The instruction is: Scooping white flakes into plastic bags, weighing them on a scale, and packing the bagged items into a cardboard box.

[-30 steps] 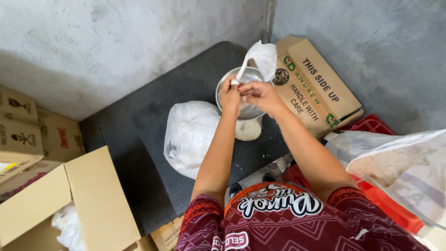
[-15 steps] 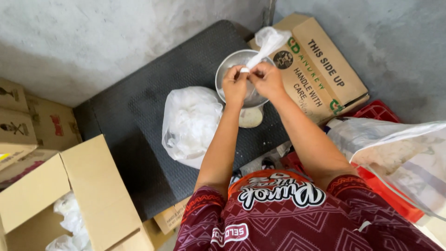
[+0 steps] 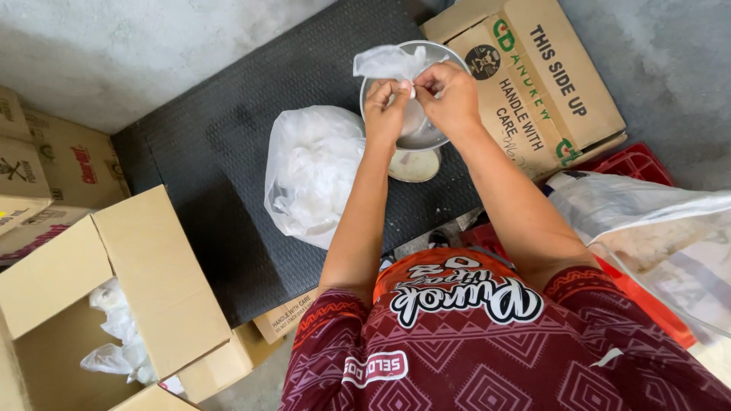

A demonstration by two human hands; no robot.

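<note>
My left hand (image 3: 387, 105) and my right hand (image 3: 449, 96) meet over a round metal bowl (image 3: 426, 134) and pinch the neck of a small clear plastic bag (image 3: 388, 62), whose loose top sticks up to the left. The bowl stands on a pale round base (image 3: 416, 165) on a black ribbed mat (image 3: 228, 160). A big clear plastic bag full of white stuff (image 3: 311, 173) lies on the mat just left of my left forearm.
A printed cardboard box (image 3: 533, 84) lies right of the bowl, a red crate (image 3: 632, 164) beyond it. An open carton (image 3: 99, 304) with small filled bags stands at lower left, more cartons (image 3: 30, 167) on the left. A large plastic sack (image 3: 655, 228) is at right.
The view has shifted slightly. Both hands stay together over the bowl and keep working the small bag's neck; the bag's loose top has swung from the right to the left.
</note>
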